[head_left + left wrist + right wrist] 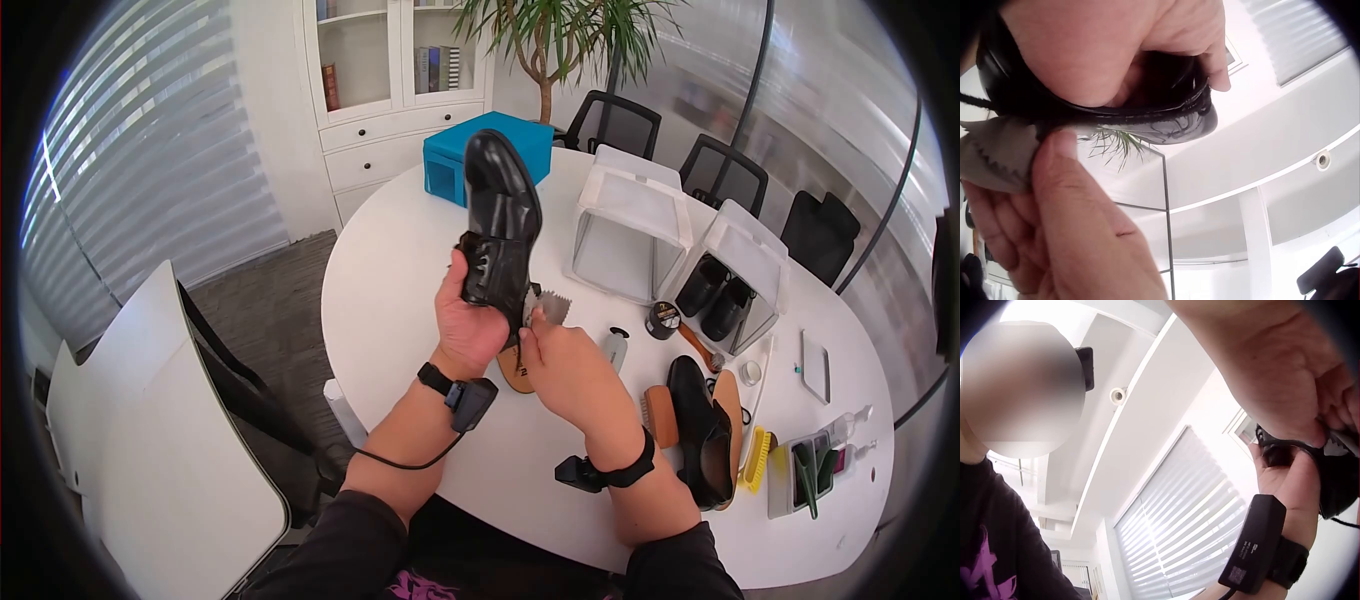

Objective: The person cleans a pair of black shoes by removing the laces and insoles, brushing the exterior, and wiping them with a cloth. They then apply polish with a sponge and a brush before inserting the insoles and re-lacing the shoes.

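Grip: left hand (pixel 475 330) clamped on the black shoe (pixel 505 215), fingers inside its opening, thumb outside by the laces. Right hand (pixel 575 375) pinches a grey cloth (pixel 552 306) with zigzag edges, thumb against fingers, at the shoe's heel end. Shoe is held up above the white table (pixel 385 310), toe pointing away from the person, toward the blue box (pixel 510 150).

Tan insole (pixel 516 374) on the table, partly hidden under the hands. Grey bottle (pixel 615 350) just right of the right hand. Further right: round black tin (pixel 662 320), wooden-handled brush (pixel 704 348), brown-backed brush (pixel 661 416) beside a second black shoe (pixel 690 430), then yellow brush (pixel 755 460). Grey caddy (pixel 785 488) near the table's right edge, green-handled items in it. Two pale boxes with clear panels at the back; the right box (pixel 748 245) has a pair of dark shoes (pixel 727 308) in it. Cloth's contact area partly hidden by fingers.
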Motion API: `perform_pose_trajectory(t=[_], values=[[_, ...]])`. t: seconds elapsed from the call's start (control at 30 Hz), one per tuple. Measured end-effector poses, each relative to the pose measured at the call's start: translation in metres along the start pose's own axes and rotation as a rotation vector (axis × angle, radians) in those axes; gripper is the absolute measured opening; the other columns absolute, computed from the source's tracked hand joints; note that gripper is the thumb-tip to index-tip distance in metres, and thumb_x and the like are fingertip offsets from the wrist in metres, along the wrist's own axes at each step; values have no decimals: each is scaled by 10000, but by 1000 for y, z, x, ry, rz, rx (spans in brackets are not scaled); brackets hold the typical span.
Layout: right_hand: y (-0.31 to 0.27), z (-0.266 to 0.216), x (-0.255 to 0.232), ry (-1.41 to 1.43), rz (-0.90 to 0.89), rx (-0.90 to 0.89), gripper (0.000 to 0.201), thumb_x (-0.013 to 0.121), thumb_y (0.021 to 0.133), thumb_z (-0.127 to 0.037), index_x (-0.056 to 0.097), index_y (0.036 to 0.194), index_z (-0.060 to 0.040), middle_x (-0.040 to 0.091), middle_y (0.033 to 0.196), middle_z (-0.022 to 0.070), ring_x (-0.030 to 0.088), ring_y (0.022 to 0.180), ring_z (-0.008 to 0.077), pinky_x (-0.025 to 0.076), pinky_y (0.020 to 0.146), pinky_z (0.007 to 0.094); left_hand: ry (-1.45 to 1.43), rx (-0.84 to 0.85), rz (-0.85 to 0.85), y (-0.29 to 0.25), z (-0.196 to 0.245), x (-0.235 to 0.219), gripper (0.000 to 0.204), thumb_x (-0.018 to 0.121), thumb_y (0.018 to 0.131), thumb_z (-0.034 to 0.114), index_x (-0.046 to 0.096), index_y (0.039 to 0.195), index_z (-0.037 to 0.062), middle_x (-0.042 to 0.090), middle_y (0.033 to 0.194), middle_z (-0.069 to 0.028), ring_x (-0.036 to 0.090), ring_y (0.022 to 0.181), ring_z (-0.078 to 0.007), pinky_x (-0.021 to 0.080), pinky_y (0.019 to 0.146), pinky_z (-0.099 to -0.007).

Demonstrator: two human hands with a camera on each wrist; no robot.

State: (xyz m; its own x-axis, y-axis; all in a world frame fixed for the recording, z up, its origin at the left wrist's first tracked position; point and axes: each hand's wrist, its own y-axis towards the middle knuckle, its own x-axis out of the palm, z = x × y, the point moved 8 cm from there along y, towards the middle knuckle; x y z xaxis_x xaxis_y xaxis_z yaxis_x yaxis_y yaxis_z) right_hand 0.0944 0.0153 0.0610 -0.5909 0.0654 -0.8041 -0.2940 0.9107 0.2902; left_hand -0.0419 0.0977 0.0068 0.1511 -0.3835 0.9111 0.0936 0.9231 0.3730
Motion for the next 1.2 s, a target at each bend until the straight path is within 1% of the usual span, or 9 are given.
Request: perform_pose_trajectory(t=[0.2,0.27,0.37,0.57,0.7,0.8,0.9,1.03,1.2], values=[[26,54,45,418,-271,223,386,539,1212,-225,734,1208,108,830,933,225,821,836,347,631,806,494,-92,33,-82,1,25,-1,647,665,1139,578,671,1601,125,672,1653,-121,627,1511,-353,432,1323,-563],[32,78,72,1287,-278,517,386,485,1213,-211,741,1185,77,848,1107,196,826,981,324,655,869,478,-78,100,-84,0,34,2,606,626,1167,572,679,1600,151,678,1651,-102,635,1503,-342,450,1316,-567],[32,95,88,1740,-255,692,380,447,1228,-219,743,1245,19,824,1277,151,815,1111,301,669,937,446,-112,158,-97,4,48,-6,564,599,1190,555,679,1602,178,685,1643,-93,644,1497,-318,469,1312,-552],[44,117,101,1916,-356,621,404,434,1225,-220,724,1364,24,826,1331,157,811,1236,273,653,1081,404,-193,40,-106,4,23,-1,568,495,1254,445,579,1681,79,639,1690,-143,623,1529,-352,444,1345,-568],[31,85,34,1719,-331,693,387,473,1197,-189,728,1394,26,845,1291,132,830,1176,234,648,1076,392,-195,-240,-115,-7,-12,21,547,475,1265,448,607,1625,58,681,1629,-176,660,1504,-353,515,1305,-546],[30,87,-12,1416,-32,550,398,522,1186,-238,752,1367,31,848,1277,162,826,1186,275,635,1107,401,-110,-541,-120,-24,-41,30,572,545,1241,449,598,1610,15,699,1591,-199,734,1411,-333,604,1213,-499],[29,58,-42,1630,-203,157,433,525,1175,-262,750,1349,65,835,1268,226,795,1261,320,627,1138,427,179,-541,-117,-32,-43,40,582,596,1225,422,588,1604,-20,730,1540,-185,755,1378,-304,616,1194,-475],[20,53,-81,1590,-217,-71,419,535,1151,-252,746,1213,104,819,1158,262,751,1310,443,604,1187,489,425,-590,-130,-34,-45,25,557,666,1200,358,609,1569,-55,770,1462,-140,787,1299,-235,645,1113,-401],[10,48,-116,1368,-148,-160,500,524,1114,-287,779,870,65,787,831,221,774,1052,392,553,1138,483,566,-605,-131,-32,-50,18,496,691,1190,333,663,1522,-35,801,1398,-103,796,1242,-206,644,1067,-372]])
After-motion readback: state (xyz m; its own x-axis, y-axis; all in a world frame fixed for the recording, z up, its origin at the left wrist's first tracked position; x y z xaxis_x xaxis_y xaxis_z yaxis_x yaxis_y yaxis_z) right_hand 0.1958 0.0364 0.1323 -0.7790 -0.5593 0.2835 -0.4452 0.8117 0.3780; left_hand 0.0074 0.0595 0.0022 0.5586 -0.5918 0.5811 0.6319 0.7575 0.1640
